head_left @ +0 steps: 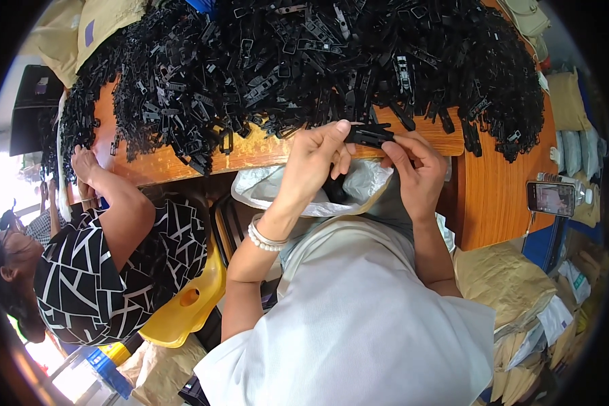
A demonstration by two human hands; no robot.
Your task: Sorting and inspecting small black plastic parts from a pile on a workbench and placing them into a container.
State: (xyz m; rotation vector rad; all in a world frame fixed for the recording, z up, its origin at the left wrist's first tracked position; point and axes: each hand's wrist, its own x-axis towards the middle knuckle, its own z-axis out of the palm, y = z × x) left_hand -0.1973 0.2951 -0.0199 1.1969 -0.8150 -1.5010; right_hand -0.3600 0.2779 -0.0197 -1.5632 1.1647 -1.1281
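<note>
Between my two hands, just above the table's front edge, is a narrow black plastic part point(370, 136), long and clip-like with a slot along it. My left hand point(318, 152) pinches its left end, thumb on top. At the other end, the thumb and fingers of my right hand point(418, 166) are closed on it. An open white-lined sack point(267, 186) sits in my lap below the hands, with something black inside that I cannot make out. Beyond my fingers, a large heap of similar black plastic parts point(298, 68) covers the table.
The wooden table point(504, 196) curves around in front of me. On the left, a person in a black-and-white patterned top point(115, 271) sits on a yellow chair point(193, 298), one hand near the heap. A phone point(551, 198) stands at the right edge; brown paper sacks point(504, 281) lie below it.
</note>
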